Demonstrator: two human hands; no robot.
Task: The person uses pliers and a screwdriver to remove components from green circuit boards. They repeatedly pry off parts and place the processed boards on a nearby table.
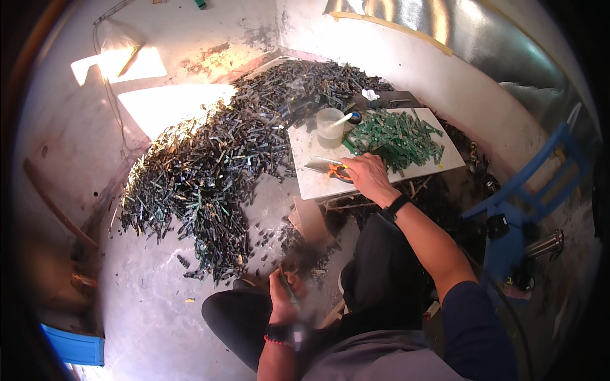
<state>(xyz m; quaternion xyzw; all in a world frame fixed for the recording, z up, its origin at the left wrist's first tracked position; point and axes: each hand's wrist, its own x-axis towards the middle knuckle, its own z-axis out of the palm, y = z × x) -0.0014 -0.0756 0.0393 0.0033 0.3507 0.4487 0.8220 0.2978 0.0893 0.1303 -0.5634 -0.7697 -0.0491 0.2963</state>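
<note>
Right hand (370, 174) first: its grip is curled with the fingertips at the orange-and-black-handled metal tool (340, 173), though whether the fingers have closed on it I can't tell. That tool lies just left of the hand, long axis running roughly sideways, handles toward the fingers, blade end pointing away left. It's on the white flat-topped bench (311, 186), just below the translucent plastic cup (329, 134); the heap of green strips (406, 136) sits beyond the knuckles. Left hand (281, 298), well apart, low by the knee, curls round a narrow greenish strip (288, 287).

Blown-out glare on left wall (184, 47), black fisheye rim, bowed edges
</note>
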